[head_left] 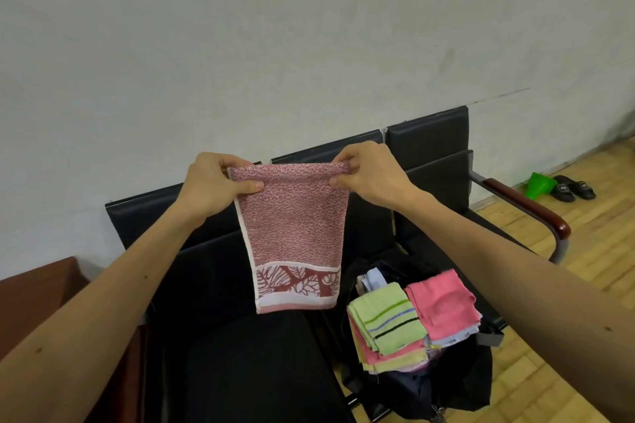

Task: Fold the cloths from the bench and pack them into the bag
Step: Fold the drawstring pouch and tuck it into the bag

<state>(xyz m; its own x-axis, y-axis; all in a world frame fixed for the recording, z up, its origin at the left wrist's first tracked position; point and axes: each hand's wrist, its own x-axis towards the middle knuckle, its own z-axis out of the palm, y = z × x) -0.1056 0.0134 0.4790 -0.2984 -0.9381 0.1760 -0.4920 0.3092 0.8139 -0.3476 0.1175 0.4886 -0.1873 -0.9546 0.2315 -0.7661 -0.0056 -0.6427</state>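
Head view.
Inspector: Black bag (pixel 446 385), folded cloths (pixel 388 323) on top, sits below-right of the hanging towel (pixel 295 237).
Operator: My grip?
Inspector: Your left hand (pixel 220 182) and right hand (pixel 367 178) each pinch a top corner; long axis vertical; right hand nearer the bag.

Scuffed wall (pixel 309 27) (pale) behind bench (pixel 426 137); wooden floor (pixel 584 251).

Green cone (pixel 542 185), blk slippers (pixel 574 188), wood floor (pixel 601 233), wall (pixel 309 45)

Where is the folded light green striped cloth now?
The light green striped cloth lies lower right in the head view, atop the stack of folded cloths on the black bag, between the hanging red-patterned towel and the folded pink cloth.
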